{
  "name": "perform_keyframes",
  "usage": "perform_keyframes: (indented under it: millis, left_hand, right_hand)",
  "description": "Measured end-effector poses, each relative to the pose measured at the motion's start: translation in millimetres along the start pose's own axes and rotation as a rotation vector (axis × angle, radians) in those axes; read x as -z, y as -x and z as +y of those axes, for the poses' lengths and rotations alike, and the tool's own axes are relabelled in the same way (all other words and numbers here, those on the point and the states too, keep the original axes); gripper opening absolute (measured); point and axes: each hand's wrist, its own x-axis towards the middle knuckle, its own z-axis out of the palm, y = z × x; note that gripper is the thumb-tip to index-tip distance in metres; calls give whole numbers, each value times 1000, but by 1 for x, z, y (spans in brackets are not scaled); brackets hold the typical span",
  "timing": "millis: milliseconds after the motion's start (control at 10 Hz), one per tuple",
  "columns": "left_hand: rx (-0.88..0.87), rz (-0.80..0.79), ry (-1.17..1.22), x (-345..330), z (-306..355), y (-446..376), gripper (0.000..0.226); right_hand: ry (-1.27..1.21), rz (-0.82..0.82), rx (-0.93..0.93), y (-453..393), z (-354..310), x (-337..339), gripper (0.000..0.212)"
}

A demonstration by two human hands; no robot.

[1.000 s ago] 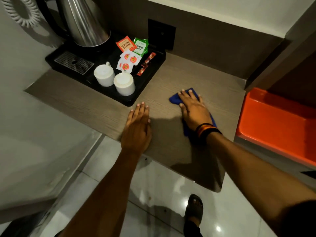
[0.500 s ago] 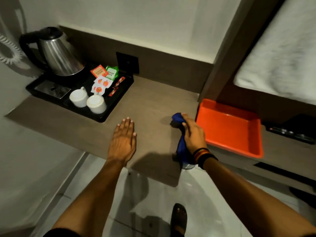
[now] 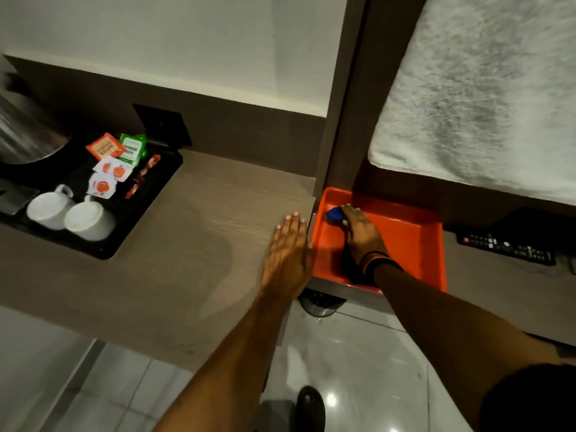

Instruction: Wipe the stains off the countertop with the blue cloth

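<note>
The wooden countertop (image 3: 199,232) runs across the middle of the head view. My left hand (image 3: 288,254) lies flat on its right end, fingers together, holding nothing. My right hand (image 3: 361,233) is inside the orange tray (image 3: 414,241) to the right of the countertop, pressed down on the blue cloth (image 3: 335,213). Only a blue tip of the cloth shows beyond my fingers, plus a dark fold under my wrist. I see no distinct stains on the wood.
A black tray (image 3: 149,198) at the left holds two white cups (image 3: 67,213), tea sachets (image 3: 115,163) and a steel kettle (image 3: 21,132). A remote control (image 3: 505,247) lies right of the orange tray. A white towel (image 3: 486,98) hangs above. Tiled floor and my shoe are below.
My right hand carried the blue cloth off the countertop's right edge and into the orange tray. My left hand slid right along the countertop. The view swung right.
</note>
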Motion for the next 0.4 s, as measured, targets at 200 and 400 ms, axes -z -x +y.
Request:
perform_keyframes:
  millis: [200, 400]
  left_hand:
    - [17, -109, -59, -7, -2, -21, 61]
    - [50, 3, -150, 54, 8, -26, 65]
  right_hand:
    - [304, -226, -127, 3, 7, -36, 69]
    - [-111, 33, -36, 84, -48, 24, 70]
